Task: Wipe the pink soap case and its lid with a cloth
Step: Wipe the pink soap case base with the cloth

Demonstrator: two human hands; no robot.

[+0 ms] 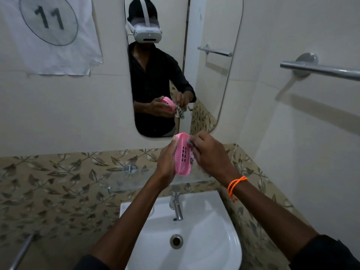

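Below my forearms sits the white sink (214,240), tap (176,207) at its back edge. Above it, my left hand (166,160) grips the pink case (182,154) on edge, fingers curled round it. My right hand (209,152) pinches the cloth (190,142) against the case's right side. Beyond: leaf-patterned tiles (58,182), mirror (210,75), rail (321,70).

A white washbasin (214,240) with a chrome tap (176,208) is being seen below a glass shelf (136,179). A mirror (210,78), a paper sheet marked 11 (48,36) and a towel rail (321,70) are being carried by the wall.
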